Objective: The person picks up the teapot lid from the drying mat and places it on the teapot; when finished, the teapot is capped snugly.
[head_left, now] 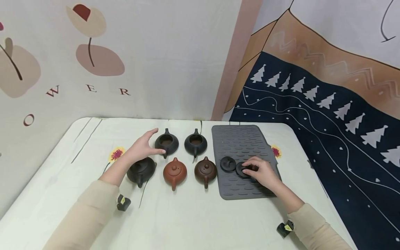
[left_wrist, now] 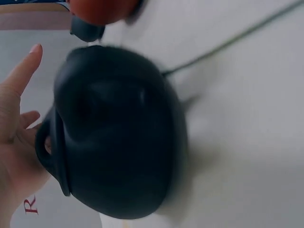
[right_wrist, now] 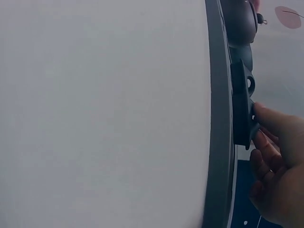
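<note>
The hands stand either side of the two lidless pots, with the dark lid well apart from both openings, off toward the tabletop's (head_left: 162,225) right edge. The right hand (head_left: 262,173) pinches that dark lid (head_left: 240,171) by its knob between thumb and fingertip, low over the grey mat (head_left: 240,139); a second lid (head_left: 228,164) sits just beside it, on the side toward the tabletop's left edge.

The left-hand open teapot (head_left: 166,147), near the far edge, is right by the left hand (head_left: 142,149) — fingers spread wide, thumb reaching over its near end, nothing gripped; whether the thumb touches, I cannot tell. Its long axis runs from far edge to near edge, as does that of the right-hand open teapot (head_left: 196,146), which lies between the hands — nearer the left one.
</note>
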{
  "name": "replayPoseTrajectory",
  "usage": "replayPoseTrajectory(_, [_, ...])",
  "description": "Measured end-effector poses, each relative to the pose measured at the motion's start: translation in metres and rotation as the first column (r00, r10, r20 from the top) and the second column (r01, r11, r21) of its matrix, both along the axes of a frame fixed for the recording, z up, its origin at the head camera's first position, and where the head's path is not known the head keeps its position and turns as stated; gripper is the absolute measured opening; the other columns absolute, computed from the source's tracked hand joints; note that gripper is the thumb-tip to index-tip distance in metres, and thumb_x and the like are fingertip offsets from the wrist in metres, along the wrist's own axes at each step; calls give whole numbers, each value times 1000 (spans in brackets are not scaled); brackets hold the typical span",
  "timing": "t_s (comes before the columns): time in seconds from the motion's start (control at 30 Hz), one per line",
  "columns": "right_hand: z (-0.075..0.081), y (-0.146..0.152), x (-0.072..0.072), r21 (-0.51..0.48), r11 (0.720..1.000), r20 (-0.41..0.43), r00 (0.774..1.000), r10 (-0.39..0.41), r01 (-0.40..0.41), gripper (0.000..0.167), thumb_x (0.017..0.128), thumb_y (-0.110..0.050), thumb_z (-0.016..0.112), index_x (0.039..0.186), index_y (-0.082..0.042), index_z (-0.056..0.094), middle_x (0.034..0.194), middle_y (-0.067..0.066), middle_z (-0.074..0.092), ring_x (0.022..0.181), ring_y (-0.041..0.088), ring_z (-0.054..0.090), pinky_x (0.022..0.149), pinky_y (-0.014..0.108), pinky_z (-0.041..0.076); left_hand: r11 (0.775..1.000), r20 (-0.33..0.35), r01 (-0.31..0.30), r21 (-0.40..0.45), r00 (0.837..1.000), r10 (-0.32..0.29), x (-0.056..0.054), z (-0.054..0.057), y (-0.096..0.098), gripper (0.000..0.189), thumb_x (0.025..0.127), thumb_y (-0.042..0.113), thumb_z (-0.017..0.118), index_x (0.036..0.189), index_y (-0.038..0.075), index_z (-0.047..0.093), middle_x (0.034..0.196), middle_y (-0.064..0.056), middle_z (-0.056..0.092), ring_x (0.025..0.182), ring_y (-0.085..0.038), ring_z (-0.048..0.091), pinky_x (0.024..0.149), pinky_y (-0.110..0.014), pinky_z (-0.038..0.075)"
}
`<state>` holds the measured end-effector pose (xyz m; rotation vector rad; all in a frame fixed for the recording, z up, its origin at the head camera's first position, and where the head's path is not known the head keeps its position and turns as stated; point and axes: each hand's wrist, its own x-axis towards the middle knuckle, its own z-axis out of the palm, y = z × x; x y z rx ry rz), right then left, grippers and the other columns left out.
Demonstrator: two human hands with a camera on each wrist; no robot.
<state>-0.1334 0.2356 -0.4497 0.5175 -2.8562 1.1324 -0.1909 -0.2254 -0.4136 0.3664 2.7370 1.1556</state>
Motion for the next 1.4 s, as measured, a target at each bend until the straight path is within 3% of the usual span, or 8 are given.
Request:
replayPoseTrajectory(0.6, [5, -1, 1, 3, 1000, -59, 998, -29, 30, 11, 82, -9, 76, 92, -13, 75, 98, -1, 65, 83, 15, 56, 67, 30, 49, 996, 77, 72, -49, 995, -68, -19, -13, -10, 102, 75, 41, 81, 148, -4, 26, 150, -24, 28, 138, -42, 22, 108, -58, 22])
replayPoseTrajectory(1.07, [33, -16, -5, -32, 999, -121, 993, -9, 6, 12, 83, -12, 76, 95, -13, 75, 99, -2, 64, 81, 15, 55, 67, 33, 48, 995, 75, 72, -64, 995, -68, -19, -16, -9, 100, 74, 41, 82, 147, -5, 30, 146, -29, 32, 134, -46, 27, 105, -60, 27])
replayPoseTrajectory(1.4, [57, -41, -16, -70, 995, -191, 980, 62, -77, 12, 83, -12, 76, 94, -12, 75, 99, -1, 64, 83, 15, 55, 69, 35, 49, 996, 76, 66, -65, 995, -61, -19, -16, -8, 99, 74, 39, 83, 145, -6, 32, 144, -30, 35, 132, -46, 30, 104, -60, 27])
